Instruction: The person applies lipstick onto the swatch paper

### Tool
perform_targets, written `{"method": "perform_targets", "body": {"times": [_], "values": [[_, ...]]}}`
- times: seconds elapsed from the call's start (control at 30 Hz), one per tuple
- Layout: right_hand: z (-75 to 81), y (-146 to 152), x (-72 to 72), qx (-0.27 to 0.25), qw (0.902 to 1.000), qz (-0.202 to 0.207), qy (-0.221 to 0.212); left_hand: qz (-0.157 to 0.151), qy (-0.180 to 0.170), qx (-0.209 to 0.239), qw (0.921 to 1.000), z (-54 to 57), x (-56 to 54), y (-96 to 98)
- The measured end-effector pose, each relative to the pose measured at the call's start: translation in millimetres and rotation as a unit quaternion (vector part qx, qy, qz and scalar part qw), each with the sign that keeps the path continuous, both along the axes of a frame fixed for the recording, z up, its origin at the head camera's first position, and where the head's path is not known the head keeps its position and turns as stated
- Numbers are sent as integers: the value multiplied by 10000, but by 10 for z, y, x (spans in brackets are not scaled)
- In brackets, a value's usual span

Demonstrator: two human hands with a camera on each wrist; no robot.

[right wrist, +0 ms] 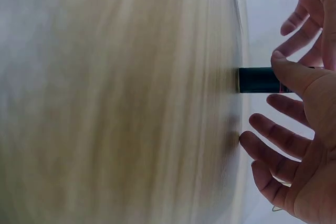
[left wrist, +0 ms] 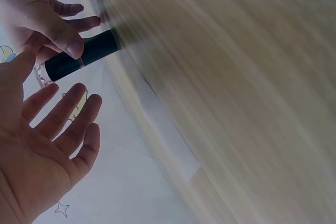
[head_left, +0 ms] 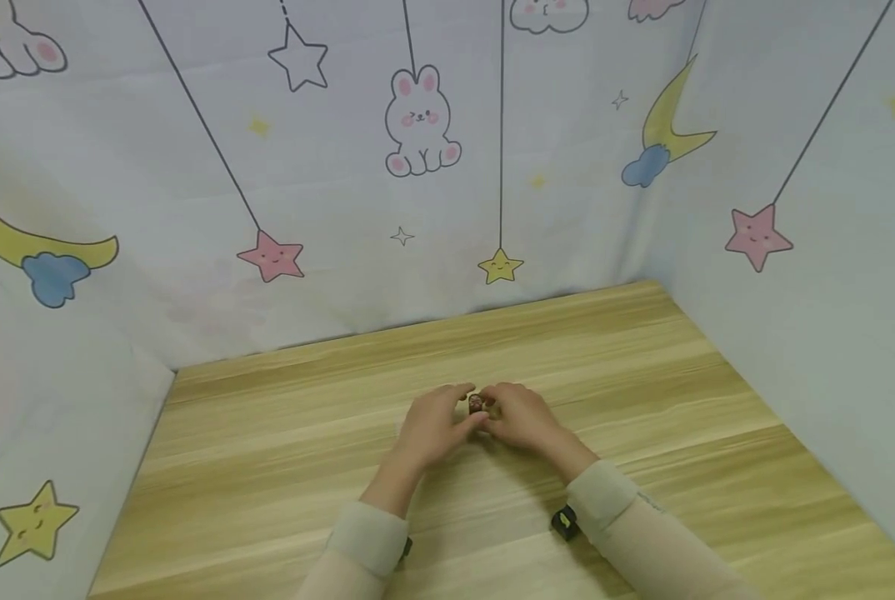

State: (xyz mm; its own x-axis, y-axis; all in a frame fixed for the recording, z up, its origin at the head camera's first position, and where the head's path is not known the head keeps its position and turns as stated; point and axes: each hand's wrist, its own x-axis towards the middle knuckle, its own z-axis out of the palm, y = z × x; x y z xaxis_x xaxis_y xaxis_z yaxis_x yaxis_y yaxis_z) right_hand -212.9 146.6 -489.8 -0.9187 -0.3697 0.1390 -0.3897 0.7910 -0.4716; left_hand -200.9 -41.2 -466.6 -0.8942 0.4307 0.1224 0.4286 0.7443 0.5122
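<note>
A dark green lipstick tube (left wrist: 81, 55) stands upright, its base right at the wooden table. A thin band rings its middle and its top end is clear and glittery. In the head view only the round brownish top (head_left: 476, 403) shows between the hands. My right hand (head_left: 522, 417) holds the tube, thumb laid across its near side and fingers beyond it, as the right wrist view also shows. Close on the other side, my left hand (left wrist: 42, 150) spreads its fingers loosely, palm toward the tube. Its thumb (left wrist: 20, 65) overlaps the right fingers near the tube's top.
The wood-grain table (head_left: 282, 467) meets white fabric walls (head_left: 357, 200) printed with stars, moons and a rabbit. A flat whitish piece (left wrist: 168, 135) lies on the tabletop beside the left hand. Dark wrist devices (head_left: 565, 523) sit under the sleeve cuffs.
</note>
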Motion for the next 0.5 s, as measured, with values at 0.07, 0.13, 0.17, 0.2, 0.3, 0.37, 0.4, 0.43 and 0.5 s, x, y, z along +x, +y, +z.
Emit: {"method": "perform_targets", "body": {"times": [0.07, 0.13, 0.17, 0.2, 0.3, 0.37, 0.4, 0.43, 0.5], "values": [[3, -18, -3, -16, 10000, 55, 68, -21, 88, -2, 10000, 1, -1, 4], [10, -35, -3, -60, 9999, 81, 126, -26, 169, 34, 9998, 3, -1, 4], [10, -41, -4, -54, 9998, 94, 162, -21, 197, 63, 9998, 8, 0, 4], [13, -47, -4, -58, 9997, 110, 205, -15, 225, 93, 9997, 12, 1, 2], [26, -57, -5, -36, 9993, 172, 328, 10, 295, 170, 9994, 26, 12, -19], [61, -56, -2, -83, 9989, 259, 392, 60, 278, 244, 9993, 46, 22, -48], [86, -51, -3, -132, 9985, 299, 439, 96, 253, 324, 9991, 63, 29, -70], [116, -44, -7, -201, 9979, 360, 496, 131, 248, 426, 9987, 84, 35, -96], [198, -28, -16, -431, 9961, 459, 613, 224, 173, 746, 9968, 134, 40, -158]]}}
